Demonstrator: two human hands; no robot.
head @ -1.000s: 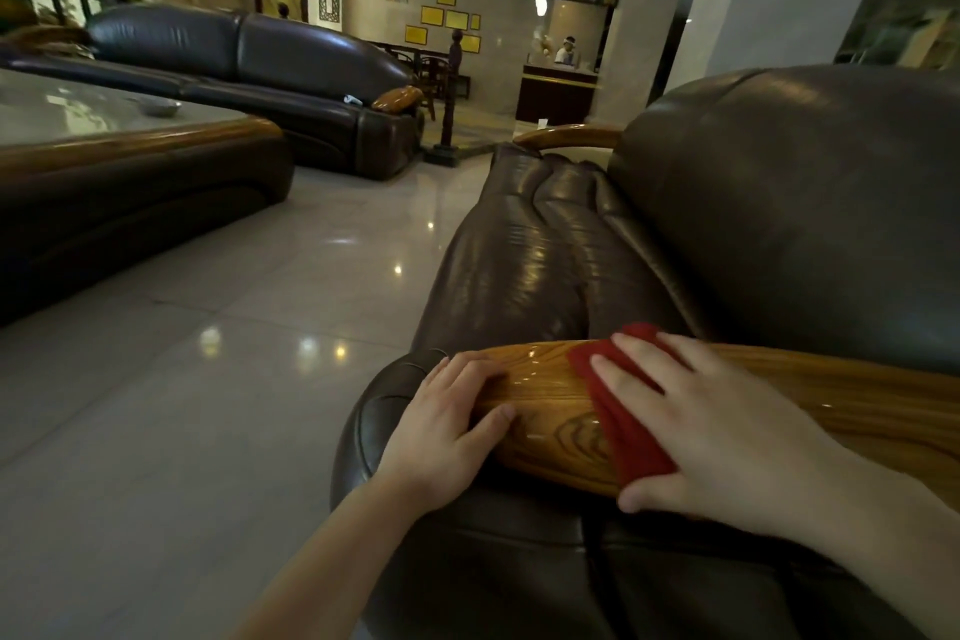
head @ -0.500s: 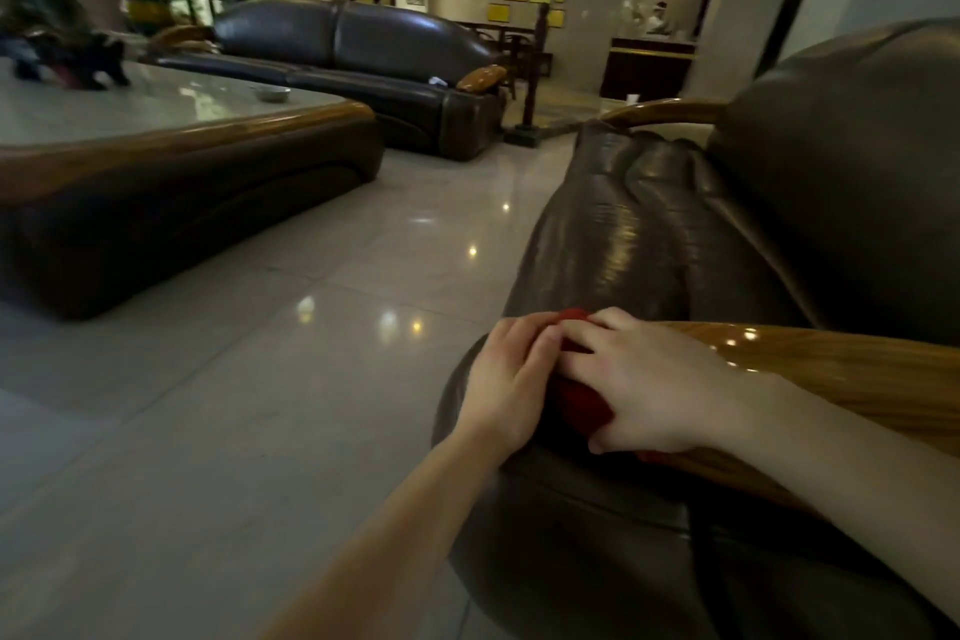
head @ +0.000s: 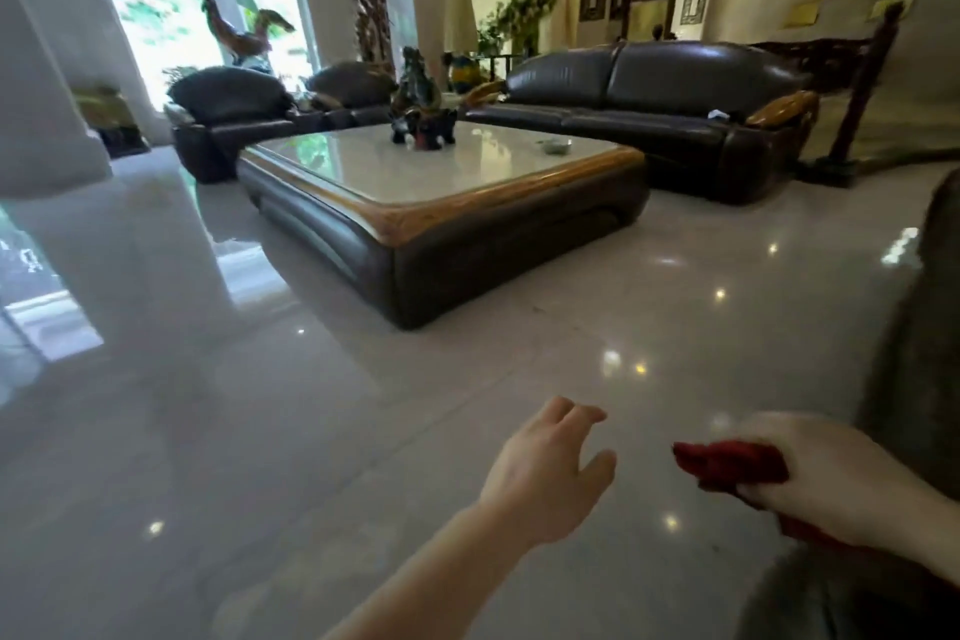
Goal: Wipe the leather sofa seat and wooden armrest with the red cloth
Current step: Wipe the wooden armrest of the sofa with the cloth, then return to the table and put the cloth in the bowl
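Note:
My right hand (head: 831, 478) is closed around the bunched red cloth (head: 732, 465) at the lower right, held in the air above the floor. My left hand (head: 550, 473) hovers to its left, fingers apart and holding nothing. Only a blurred dark edge of the leather sofa (head: 919, 353) that I was wiping shows along the right border. Its wooden armrest is out of view.
A large low coffee table (head: 498, 203) with a pale top, wood rim and a dark figurine (head: 421, 120) stands ahead. Behind it sit a dark leather sofa (head: 649, 104) and armchair (head: 228, 114). Glossy tiled floor (head: 260, 431) lies between; a white pillar (head: 47, 68) rises at left.
My view has swung left, away from the sofa to the room. Both hands have come off the wooden armrest; the right one has lifted the cloth away, and the left has opened.

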